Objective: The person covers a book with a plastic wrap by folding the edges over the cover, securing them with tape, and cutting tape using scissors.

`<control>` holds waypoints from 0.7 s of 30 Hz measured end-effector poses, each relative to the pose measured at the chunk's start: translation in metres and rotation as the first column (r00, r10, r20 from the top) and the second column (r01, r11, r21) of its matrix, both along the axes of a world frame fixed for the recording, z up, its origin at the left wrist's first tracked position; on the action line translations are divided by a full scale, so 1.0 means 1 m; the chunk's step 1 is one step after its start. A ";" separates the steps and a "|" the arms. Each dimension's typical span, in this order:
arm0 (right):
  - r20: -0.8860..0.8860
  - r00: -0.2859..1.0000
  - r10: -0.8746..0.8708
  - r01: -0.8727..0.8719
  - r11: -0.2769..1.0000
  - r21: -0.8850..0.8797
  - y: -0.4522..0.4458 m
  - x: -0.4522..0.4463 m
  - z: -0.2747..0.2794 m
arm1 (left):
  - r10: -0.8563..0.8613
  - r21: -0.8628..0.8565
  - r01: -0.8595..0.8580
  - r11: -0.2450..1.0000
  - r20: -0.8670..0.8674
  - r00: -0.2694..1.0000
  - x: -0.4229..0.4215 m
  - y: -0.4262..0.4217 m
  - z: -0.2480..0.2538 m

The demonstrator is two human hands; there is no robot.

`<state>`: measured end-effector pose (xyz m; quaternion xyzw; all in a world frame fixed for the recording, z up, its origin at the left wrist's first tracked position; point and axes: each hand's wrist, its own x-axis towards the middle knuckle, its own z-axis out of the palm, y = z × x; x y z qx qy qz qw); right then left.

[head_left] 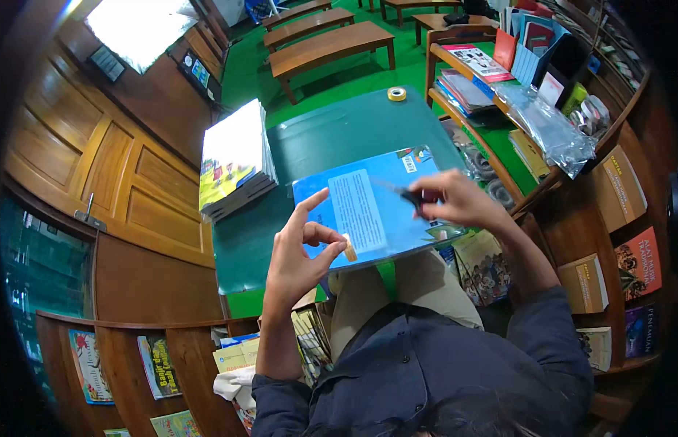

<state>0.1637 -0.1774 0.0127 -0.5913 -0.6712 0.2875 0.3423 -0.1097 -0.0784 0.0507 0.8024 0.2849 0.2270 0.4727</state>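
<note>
A blue book (390, 211) lies back cover up on the green table (317, 138), at the edge nearest my body. Over its left part is my left hand (302, 244), thumb and a finger pinched on a small tan piece (350, 248), perhaps tape; the index finger points upward. My right hand (455, 200) is closed around the dark handles of scissors (412, 197), whose blades are blurred and point left above the cover. A roll of yellow tape (396, 94) rests at the table's far edge.
A stack of books (237, 160) stands on the table's left side. To the right is a wooden shelf (455, 65) with papers, folders and plastic wrap (546, 124). Wooden benches (332, 51) stand beyond the table. Book racks curve around my body on both sides.
</note>
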 end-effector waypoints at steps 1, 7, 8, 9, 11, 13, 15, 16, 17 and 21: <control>0.006 1.000 -0.008 0.008 1.000 0.005 0.012 0.015 -0.007 | 0.005 0.012 -0.006 1.000 0.017 1.000 0.002 0.000 -0.003; 0.499 0.738 -0.455 0.400 0.890 0.219 0.083 0.071 -0.027 | 0.023 -0.002 -0.023 1.000 0.067 0.997 0.022 -0.006 -0.017; 0.524 0.698 -0.488 0.442 0.869 0.220 0.095 0.077 -0.030 | 0.028 -0.016 -0.027 0.999 0.069 0.997 0.026 -0.007 -0.019; 0.505 0.735 -0.452 0.405 0.890 0.209 0.113 0.091 -0.044 | 0.017 -0.014 -0.016 1.000 0.081 0.997 0.031 -0.008 -0.022; 0.488 0.767 -0.416 0.365 0.909 0.202 0.143 0.113 -0.055 | 0.005 -0.008 -0.004 1.000 0.099 0.995 0.041 -0.010 -0.024; 0.478 0.861 -0.172 0.259 0.958 -0.121 0.159 0.122 -0.055 | -0.020 -0.087 0.030 0.996 0.120 0.993 0.051 -0.013 -0.026; 0.409 0.891 -0.198 0.241 0.969 -0.056 0.153 0.123 -0.053 | -0.029 -0.151 0.054 0.987 0.161 0.986 0.063 -0.014 -0.031; 0.334 0.917 -0.216 0.225 0.974 0.014 0.148 0.123 -0.053 | -0.034 -0.211 0.076 0.974 0.199 0.979 0.069 -0.013 -0.033; 0.255 0.940 -0.228 0.213 0.973 0.085 0.142 0.123 -0.054 | -0.034 -0.269 0.099 0.958 0.236 0.971 0.076 -0.011 -0.035; -0.058 0.942 -0.330 0.335 0.934 0.123 0.069 0.076 -0.019 | -0.004 -0.436 0.133 0.890 0.284 0.959 0.107 -0.002 -0.033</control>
